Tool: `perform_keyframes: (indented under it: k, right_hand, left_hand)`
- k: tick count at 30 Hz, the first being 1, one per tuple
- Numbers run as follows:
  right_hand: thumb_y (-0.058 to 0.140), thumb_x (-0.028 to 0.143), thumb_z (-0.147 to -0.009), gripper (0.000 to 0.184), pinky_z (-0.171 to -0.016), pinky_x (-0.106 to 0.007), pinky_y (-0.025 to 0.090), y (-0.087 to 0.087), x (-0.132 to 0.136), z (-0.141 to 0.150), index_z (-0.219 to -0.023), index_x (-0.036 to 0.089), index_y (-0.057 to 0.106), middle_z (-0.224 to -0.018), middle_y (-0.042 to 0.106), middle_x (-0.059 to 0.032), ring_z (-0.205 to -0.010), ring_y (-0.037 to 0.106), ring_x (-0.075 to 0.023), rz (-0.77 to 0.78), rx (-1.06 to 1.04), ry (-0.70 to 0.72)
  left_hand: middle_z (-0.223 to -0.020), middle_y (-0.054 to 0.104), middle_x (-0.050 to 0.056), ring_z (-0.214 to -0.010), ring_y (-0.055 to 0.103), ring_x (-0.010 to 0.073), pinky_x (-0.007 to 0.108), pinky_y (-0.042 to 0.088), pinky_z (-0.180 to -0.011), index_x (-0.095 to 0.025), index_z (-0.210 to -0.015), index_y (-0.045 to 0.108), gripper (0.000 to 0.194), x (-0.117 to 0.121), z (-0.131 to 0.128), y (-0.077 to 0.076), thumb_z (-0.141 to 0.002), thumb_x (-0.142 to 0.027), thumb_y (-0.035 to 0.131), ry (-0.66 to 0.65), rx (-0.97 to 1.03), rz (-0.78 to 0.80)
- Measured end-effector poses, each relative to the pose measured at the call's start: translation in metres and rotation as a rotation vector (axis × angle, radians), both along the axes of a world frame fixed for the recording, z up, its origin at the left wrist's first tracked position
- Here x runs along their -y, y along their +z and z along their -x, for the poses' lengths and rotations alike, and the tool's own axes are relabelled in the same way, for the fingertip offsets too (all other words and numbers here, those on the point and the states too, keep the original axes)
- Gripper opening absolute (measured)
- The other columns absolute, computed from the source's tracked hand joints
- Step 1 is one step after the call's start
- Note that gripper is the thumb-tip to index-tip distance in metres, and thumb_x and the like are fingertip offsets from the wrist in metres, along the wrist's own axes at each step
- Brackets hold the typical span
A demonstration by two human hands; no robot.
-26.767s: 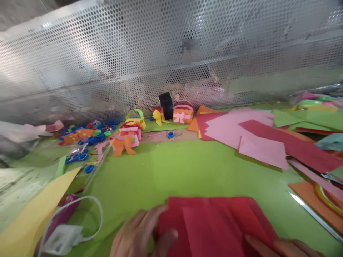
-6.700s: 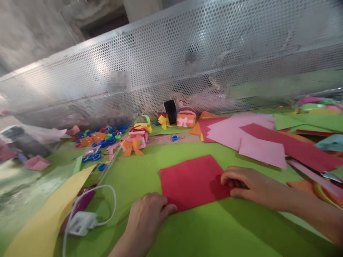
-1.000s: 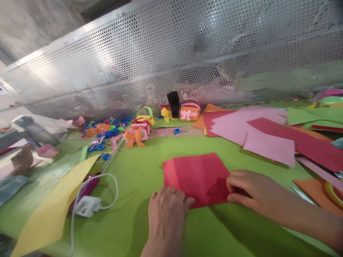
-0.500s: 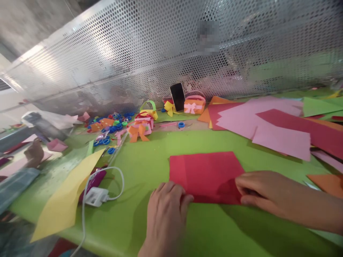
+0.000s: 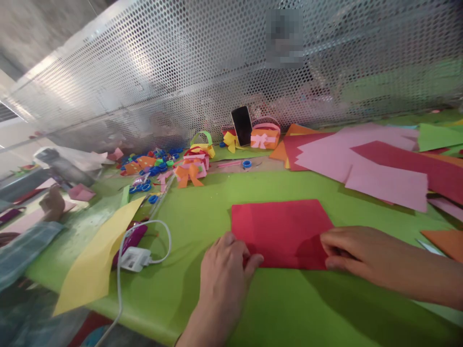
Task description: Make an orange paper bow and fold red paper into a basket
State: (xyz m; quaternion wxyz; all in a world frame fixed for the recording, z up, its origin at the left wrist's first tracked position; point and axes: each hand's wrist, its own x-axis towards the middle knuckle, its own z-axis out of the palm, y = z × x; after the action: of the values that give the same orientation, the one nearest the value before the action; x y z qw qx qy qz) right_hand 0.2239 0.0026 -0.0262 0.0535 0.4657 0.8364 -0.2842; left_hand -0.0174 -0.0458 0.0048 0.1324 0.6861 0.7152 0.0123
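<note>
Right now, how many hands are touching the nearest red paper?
2: the left hand on the left of the paper, the right hand on its right.

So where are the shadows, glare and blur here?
All in the head view: shadow darkens the red paper beside the right-hand fingers; glare streaks the perforated metal panel at upper left; another person's hand at far left looks soft.

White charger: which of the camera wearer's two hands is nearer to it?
Left. The left hand is right of the white charger, touching the red paper; the right hand is farther right, at that paper's right edge.
</note>
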Motion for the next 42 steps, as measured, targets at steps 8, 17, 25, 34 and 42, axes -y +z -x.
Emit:
perform_keyframes:
  k: [8, 17, 25, 34, 42]
  right_hand:
    - [0.049, 0.026, -0.087, 0.024, -0.061, -0.031, 0.029, 0.008, 0.002, 0.003, -0.066, 0.021, 0.039, -0.074, 0.057, -0.0036, -0.069, 0.05, -0.0201, 0.035, -0.013, -0.034]
    - [0.049, 0.028, -0.085, 0.023, -0.058, -0.03, 0.029, 0.003, 0.0, 0.002, -0.066, 0.021, 0.039, -0.071, 0.057, -0.0031, -0.066, 0.05, -0.0187, 0.016, 0.001, -0.031]
    - [0.054, 0.028, -0.083, 0.016, -0.054, -0.029, 0.027, 0.002, 0.003, -0.001, -0.077, 0.023, 0.04, -0.065, 0.053, 0.0021, -0.059, 0.048, -0.017, -0.023, -0.028, -0.105]
    - [0.058, -0.003, -0.065, 0.054, -0.066, -0.03, 0.042, -0.007, 0.022, 0.022, -0.113, 0.02, 0.056, -0.092, 0.058, -0.0048, -0.081, 0.055, -0.0194, -0.601, -0.166, 0.217]
    - [0.046, 0.004, -0.067, 0.043, -0.079, -0.038, 0.045, -0.023, 0.063, 0.071, -0.106, 0.016, 0.061, -0.091, 0.063, -0.0053, -0.082, 0.053, -0.0215, -0.955, -0.045, 0.232]
  left_hand:
    - [-0.082, 0.059, 0.002, -0.077, 0.056, 0.0197, 0.033, 0.04, -0.07, -0.017, -0.076, 0.058, 0.014, 0.004, 0.006, -0.003, -0.083, -0.028, 0.064, 0.032, -0.003, -0.009]
    - [-0.08, 0.055, 0.001, -0.077, 0.053, 0.0193, 0.033, 0.04, -0.071, -0.019, -0.071, 0.052, 0.016, 0.011, 0.028, -0.013, -0.084, -0.026, 0.059, 0.029, 0.081, -0.094]
    - [-0.088, 0.062, 0.002, -0.084, 0.057, 0.0198, 0.034, 0.045, -0.074, -0.02, -0.083, 0.063, 0.013, 0.011, 0.034, -0.016, -0.08, -0.01, 0.055, -0.08, 0.162, -0.273]
    - [-0.097, 0.071, 0.006, -0.081, 0.064, 0.0205, 0.033, 0.052, -0.07, -0.016, -0.106, 0.065, 0.037, 0.035, 0.023, -0.022, -0.08, -0.001, 0.044, -0.559, -0.275, -0.45]
    - [-0.11, 0.069, 0.006, -0.09, 0.066, 0.0219, 0.035, 0.054, -0.079, -0.018, -0.12, 0.059, 0.051, 0.045, 0.023, -0.031, -0.073, -0.003, 0.047, -0.576, -0.442, -0.503]
